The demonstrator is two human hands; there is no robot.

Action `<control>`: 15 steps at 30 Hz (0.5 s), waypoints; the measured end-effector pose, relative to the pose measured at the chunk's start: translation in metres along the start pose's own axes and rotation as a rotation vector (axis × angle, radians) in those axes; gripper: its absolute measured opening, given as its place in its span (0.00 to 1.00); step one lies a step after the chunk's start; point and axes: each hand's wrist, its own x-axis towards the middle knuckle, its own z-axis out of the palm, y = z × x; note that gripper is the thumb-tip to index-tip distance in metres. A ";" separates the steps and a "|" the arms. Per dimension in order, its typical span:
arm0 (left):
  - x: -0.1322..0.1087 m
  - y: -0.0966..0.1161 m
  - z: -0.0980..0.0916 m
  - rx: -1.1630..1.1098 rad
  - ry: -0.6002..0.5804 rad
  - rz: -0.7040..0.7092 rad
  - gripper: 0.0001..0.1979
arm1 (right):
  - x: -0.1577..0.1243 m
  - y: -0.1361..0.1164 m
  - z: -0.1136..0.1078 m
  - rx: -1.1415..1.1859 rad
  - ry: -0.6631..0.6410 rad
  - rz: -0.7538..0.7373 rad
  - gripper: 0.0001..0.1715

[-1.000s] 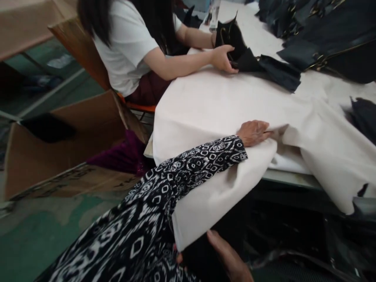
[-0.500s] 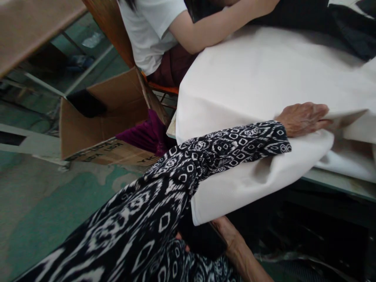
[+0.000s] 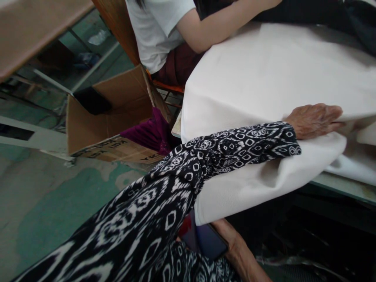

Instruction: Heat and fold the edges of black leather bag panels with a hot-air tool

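My left hand (image 3: pixel 315 120), at the end of a black-and-white patterned sleeve, rests palm down on a large white cloth (image 3: pixel 249 74). Its fingers lie on the fabric beside a raised fold and seem not to grip it. Low in the view, a smartphone (image 3: pixel 207 239) with a lit screen sits in my right hand (image 3: pixel 222 229), just under the cloth's hanging edge. The cloth and my left sleeve hide part of the phone and most of the right hand's fingers.
A person in a white shirt (image 3: pixel 160 31) sits across, a forearm on the cloth. An open cardboard box (image 3: pixel 114 147) stands at left with purple fabric (image 3: pixel 149 133) over its rim. Dark material (image 3: pixel 311 13) lies at the far side. The table edge (image 3: pixel 346 186) shows at right.
The phone's screen has gone from dark to lit. The whole scene has shifted slightly right in view; my left hand stays on the cloth.
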 end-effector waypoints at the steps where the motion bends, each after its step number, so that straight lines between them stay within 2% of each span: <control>1: 0.000 0.000 0.000 0.000 0.000 -0.007 0.16 | 0.000 0.000 -0.001 -0.009 0.012 0.001 0.25; 8: 0.005 -0.002 0.008 0.032 0.059 -0.014 0.16 | -0.001 0.001 -0.006 -0.012 0.018 0.026 0.23; 15: 0.000 0.003 0.001 -0.010 0.019 -0.050 0.17 | -0.001 0.004 -0.001 0.139 -0.031 0.080 0.24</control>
